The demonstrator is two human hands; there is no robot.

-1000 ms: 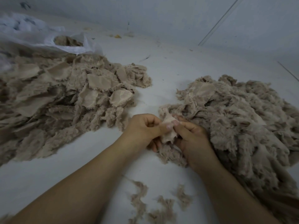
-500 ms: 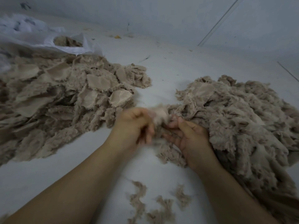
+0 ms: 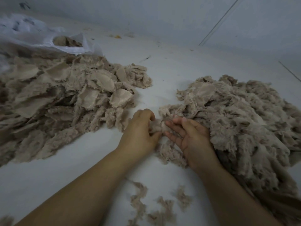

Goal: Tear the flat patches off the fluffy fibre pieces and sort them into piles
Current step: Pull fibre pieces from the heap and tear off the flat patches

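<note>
Two hands meet mid-frame at the near edge of the right pile point(image 3: 241, 115). Left hand point(image 3: 138, 132) has fingers curled round a small fluffy fibre piece point(image 3: 157, 126), gripping it. Right hand point(image 3: 189, 137) is palm-up with fingers straight and spread, fingertips point(image 3: 168, 123) touching the same piece, nothing gripped. Right pile is fluffy clumps, and one flat patch point(image 3: 204, 90) shows near its top. Left pile point(image 3: 61, 95), well apart across the white counter point(image 3: 162, 74), has many flat patches on top. White plastic bag point(image 3: 48, 38) sits behind the left pile, holding more fibre. Loose fibre scraps point(image 3: 162, 207) lie on the counter between the forearms.
</note>
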